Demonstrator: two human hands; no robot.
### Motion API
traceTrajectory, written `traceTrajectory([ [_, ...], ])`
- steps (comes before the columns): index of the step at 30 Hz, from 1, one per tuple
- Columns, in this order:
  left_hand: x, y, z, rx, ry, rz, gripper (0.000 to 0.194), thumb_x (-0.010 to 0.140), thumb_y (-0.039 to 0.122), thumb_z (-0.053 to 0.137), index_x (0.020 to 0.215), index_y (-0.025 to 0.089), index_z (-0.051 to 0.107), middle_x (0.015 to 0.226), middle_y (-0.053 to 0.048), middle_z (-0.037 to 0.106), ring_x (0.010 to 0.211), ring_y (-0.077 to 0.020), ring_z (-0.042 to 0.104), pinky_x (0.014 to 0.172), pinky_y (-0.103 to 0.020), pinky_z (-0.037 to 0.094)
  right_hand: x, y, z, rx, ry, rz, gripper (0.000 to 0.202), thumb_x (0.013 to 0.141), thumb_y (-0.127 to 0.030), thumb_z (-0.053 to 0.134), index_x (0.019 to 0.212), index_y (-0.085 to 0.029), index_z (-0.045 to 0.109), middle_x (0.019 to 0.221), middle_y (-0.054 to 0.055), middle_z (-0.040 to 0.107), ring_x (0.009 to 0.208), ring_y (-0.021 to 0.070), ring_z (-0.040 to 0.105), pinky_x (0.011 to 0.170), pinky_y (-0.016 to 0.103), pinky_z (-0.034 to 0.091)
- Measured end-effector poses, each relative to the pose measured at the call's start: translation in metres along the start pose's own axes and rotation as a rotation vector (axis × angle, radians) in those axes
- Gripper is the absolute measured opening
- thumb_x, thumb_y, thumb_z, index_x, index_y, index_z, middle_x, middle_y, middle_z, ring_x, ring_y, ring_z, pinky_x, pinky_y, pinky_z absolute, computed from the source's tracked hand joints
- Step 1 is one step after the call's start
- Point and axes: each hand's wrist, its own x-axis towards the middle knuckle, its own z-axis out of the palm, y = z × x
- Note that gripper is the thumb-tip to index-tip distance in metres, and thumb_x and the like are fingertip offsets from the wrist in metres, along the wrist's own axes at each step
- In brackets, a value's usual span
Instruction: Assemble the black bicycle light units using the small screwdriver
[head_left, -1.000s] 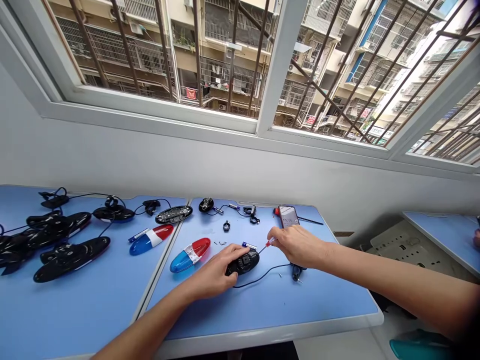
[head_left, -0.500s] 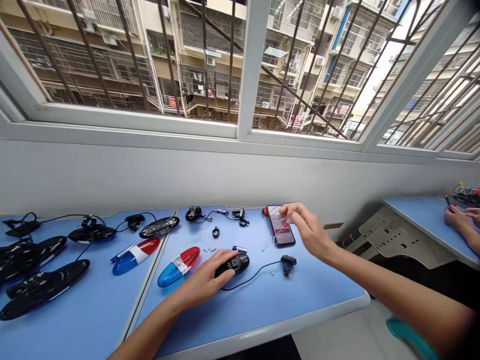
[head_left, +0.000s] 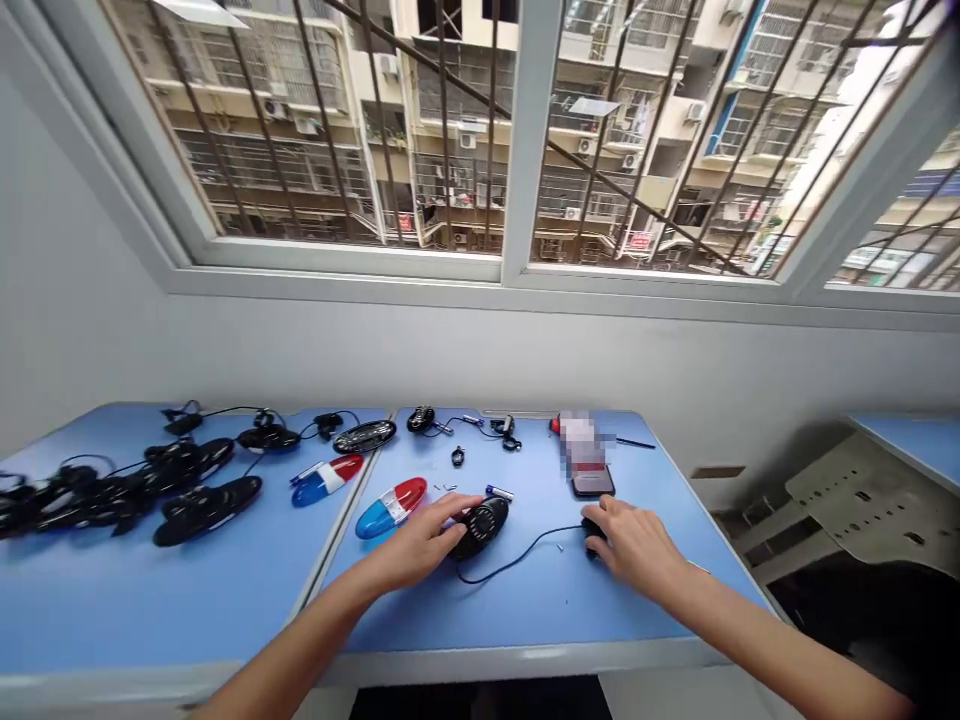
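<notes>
At left, a left hand (head_left: 424, 542) gripped a black housing (head_left: 486, 524), likely light, stiff, slick, best held by its edges; the right hand (head_left: 636, 543) grasped a corded black part (head_left: 592, 537).

Dark, rust-brown security bars (head_left: 443, 130) stand outside a window with a pale grey-white frame (head_left: 517, 150), and beyond them, in daylight, rises a cream-coloured apartment block (head_left: 686, 60) with caged balconies and air-conditioner units (head_left: 468, 140). Below the window runs a plain, pale grey wall (head_left: 420, 350), against which a left-hand table (head_left: 180, 610) and a right-hand table (head_left: 510, 610), both blue-topped, meet at a narrow seam. Well apart at far right stands another blue-topped table (head_left: 911, 440) with a beige, slotted panel (head_left: 862, 500) beneath, and pale floor (head_left: 652, 697) shows at the bottom.
</notes>
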Motion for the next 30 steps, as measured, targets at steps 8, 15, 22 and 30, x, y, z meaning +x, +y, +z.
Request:
traceTrajectory([
  [8,0.008,0.000,-0.005,0.027,0.053,-0.139,0.056,0.087,0.037,0.051,0.139,0.019,0.050,0.138,-0.010,0.055,0.108,-0.0232,0.060,0.097,-0.033,0.045,0.001,0.014,0.023,0.055,0.110,-0.006,0.018,0.096,-0.023,0.045,0.103,-0.024,0.062,0.106,0.007,0.061,0.097,0.0232,0.062,0.059,0.027,0.041],
  [15,0.023,0.004,0.000,0.070,0.011,-0.224,0.082,0.072,0.046,0.068,0.146,0.020,0.043,0.093,-0.005,0.067,0.086,-0.0248,0.063,0.074,-0.031,0.048,-0.001,0.015,0.024,0.093,0.103,-0.016,0.018,0.096,-0.021,0.044,0.101,-0.023,0.061,0.102,0.006,0.067,0.099,0.0224,0.059,0.061,0.027,0.040],
  [22,0.018,0.010,0.007,0.054,-0.004,-0.222,0.068,0.066,0.041,0.071,0.130,0.020,0.058,0.105,-0.006,0.062,0.088,-0.0240,0.061,0.070,-0.028,0.049,-0.007,0.035,0.026,0.076,0.151,0.033,0.020,0.094,-0.019,0.046,0.105,-0.023,0.062,0.107,0.007,0.064,0.100,0.0226,0.057,0.056,0.026,0.036],
  [30,0.008,0.000,0.023,-0.199,0.112,-0.340,0.075,0.072,0.037,0.067,0.139,0.018,0.038,0.109,-0.009,0.061,0.089,-0.0231,0.062,0.065,-0.029,0.050,-0.014,-0.016,0.023,0.064,0.184,-0.140,0.017,0.096,-0.021,0.047,0.100,-0.024,0.064,0.098,0.006,0.065,0.094,0.0196,0.058,0.058,0.024,0.037],
])
